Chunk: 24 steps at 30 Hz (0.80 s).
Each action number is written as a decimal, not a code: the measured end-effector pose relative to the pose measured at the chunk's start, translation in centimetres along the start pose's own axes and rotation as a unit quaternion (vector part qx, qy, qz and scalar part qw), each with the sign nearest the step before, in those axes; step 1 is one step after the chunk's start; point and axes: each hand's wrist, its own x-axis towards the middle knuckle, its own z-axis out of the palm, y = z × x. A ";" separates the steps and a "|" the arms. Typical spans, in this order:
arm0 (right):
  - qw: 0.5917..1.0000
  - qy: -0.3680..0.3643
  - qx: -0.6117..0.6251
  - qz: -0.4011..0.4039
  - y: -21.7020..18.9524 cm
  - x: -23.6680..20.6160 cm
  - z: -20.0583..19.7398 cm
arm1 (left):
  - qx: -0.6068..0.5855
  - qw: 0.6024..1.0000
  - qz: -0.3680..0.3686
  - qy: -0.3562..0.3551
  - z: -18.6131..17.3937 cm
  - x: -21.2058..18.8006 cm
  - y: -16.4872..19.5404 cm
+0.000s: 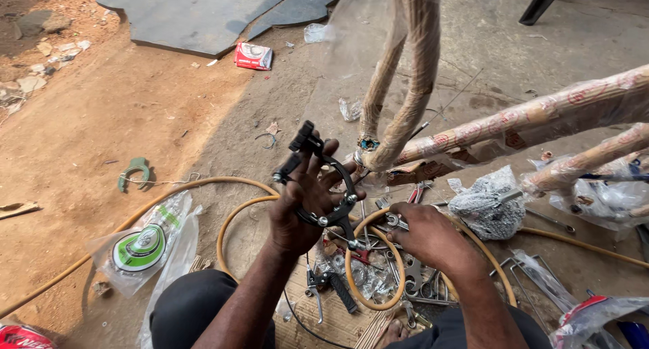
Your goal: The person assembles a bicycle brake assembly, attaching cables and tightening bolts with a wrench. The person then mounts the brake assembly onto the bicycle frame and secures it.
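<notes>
A hand holds up a bike brake over a pile of tools.

A plastic bag [145, 244] lies on the dirt beside a yellow hose [230, 220]. The left hand [301, 204] grips the black brake part [324, 180], raised above the ground. The right hand [426, 234] rests on the tools [399, 275]; its grip is hidden. A wrapped bike frame [514, 122] is on the right.

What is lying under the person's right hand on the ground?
Under the right hand lie spanners and other metal tools, ringed by a loop of yellow hose. Whatever sits directly beneath the palm is covered.
</notes>
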 end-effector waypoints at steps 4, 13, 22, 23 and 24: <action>0.979 0.069 0.178 -0.078 -0.5 0.4 1.5 | 0.116 0.992 -0.024 0.050 0.3 -0.5 -0.7; 0.943 0.085 0.315 0.068 -3.2 1.1 0.7 | -0.036 0.998 0.000 0.041 -1.4 0.3 -0.6; 0.943 0.096 0.317 -0.026 -1.6 0.0 1.8 | 0.003 0.999 -0.034 0.019 -2.6 1.1 -0.2; 0.938 0.091 0.335 -0.011 -1.4 0.1 1.9 | 0.012 0.999 -0.041 0.015 -2.5 1.1 -0.2; 0.927 0.081 0.365 -0.006 -1.3 0.2 2.1 | 0.019 0.999 -0.047 0.012 -2.3 1.0 -0.2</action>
